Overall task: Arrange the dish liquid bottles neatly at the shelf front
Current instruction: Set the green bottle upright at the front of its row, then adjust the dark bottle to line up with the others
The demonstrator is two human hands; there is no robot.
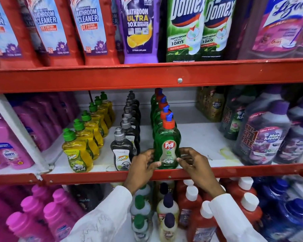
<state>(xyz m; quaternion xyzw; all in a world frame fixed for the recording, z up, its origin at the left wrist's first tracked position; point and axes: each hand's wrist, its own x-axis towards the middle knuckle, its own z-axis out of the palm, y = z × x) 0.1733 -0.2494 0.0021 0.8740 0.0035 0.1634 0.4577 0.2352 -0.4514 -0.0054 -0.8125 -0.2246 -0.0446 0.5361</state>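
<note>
A green Pril dish liquid bottle (166, 144) with a red cap stands upright at the front edge of the middle shelf (199, 140), heading a row of green bottles (157, 109). My left hand (143, 168) touches its lower left side and my right hand (194, 165) its lower right side, fingers curled around the base. To the left stand a row of black Super bottles (122, 151) and a row of yellow Super bottles (77, 154), each running from the shelf front to the back.
The red shelf lip (94, 177) runs along the front. Large Max Kleen bottles (262, 137) crowd the right of the shelf, pink bottles (7, 145) the left. White shelf surface shows right of the green row. Cleaner bottles fill the shelves above and below.
</note>
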